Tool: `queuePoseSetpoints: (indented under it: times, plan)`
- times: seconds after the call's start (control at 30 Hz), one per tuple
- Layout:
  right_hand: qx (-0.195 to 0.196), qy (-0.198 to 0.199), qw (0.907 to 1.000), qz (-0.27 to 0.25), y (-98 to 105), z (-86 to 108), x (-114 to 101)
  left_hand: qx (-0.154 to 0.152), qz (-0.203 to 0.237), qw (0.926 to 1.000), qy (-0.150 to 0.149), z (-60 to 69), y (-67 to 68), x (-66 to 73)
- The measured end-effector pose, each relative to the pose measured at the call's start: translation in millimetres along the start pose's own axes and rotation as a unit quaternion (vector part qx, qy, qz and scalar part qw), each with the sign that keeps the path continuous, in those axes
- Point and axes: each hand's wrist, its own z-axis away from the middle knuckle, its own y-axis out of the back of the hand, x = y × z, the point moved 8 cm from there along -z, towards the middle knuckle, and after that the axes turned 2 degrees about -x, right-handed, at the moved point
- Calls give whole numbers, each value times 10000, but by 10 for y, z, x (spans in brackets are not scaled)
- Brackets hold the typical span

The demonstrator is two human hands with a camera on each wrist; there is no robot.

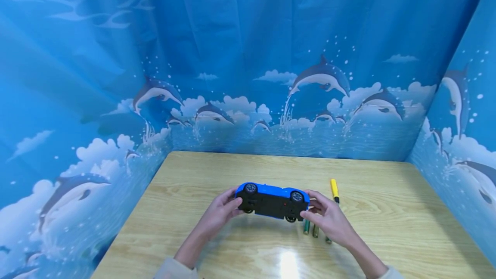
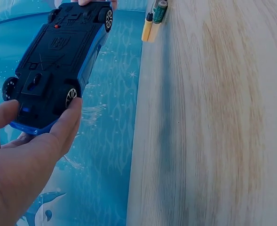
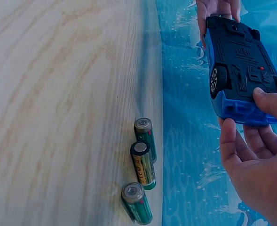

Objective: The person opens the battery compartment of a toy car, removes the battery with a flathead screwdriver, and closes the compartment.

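A blue toy car (image 1: 271, 202) is held above the table, tipped so its black underside faces me. At one end my left hand (image 1: 221, 209) grips it, thumb on the underside and fingers behind. My right hand (image 1: 329, 218) holds the other end the same way. In the left wrist view the toy car's underside (image 2: 53, 52) shows wheels, moulded panels and a small red part. The right wrist view shows the thumb pressed near the blue bumper (image 3: 244, 112), with fingers beneath it.
Three green batteries (image 3: 144, 165) lie on the wooden table (image 1: 186, 175), close to my right hand. Beyond them is a yellow-handled tool (image 1: 334, 187), its dark end partly hidden by the hand. A blue dolphin-print curtain (image 1: 232, 76) surrounds the table's back and sides.
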Motion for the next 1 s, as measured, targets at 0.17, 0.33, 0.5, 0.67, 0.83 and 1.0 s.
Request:
queuePoseSetpoints:
  times: [0.17, 0.33, 0.5, 0.67, 0.83, 1.0]
  plan:
    - [72, -53, 9999, 46, -2, 0, 6, -64, 9, 9999, -101, -13, -12, 3]
    - [161, 103, 9998, 104, -13, 9, 4, -95, 67, 9998, -143, -18, -15, 1]
    - [233, 378, 9988, 217, -33, 15, -11, -23, 185, 9997, -171, -24, -10, -15]
    - [270, 663, 9970, 302, -43, 18, -38, 13, 128, 9996, -248, -27, -22, -21]
    - [267, 937, 9947, 333, -47, 28, -67, 28, 68, 9998, -176, -20, -28, -46]
    - [302, 1108, 9923, 456, -43, 42, -86, -82, -80, 9999, -82, -6, -43, -61]
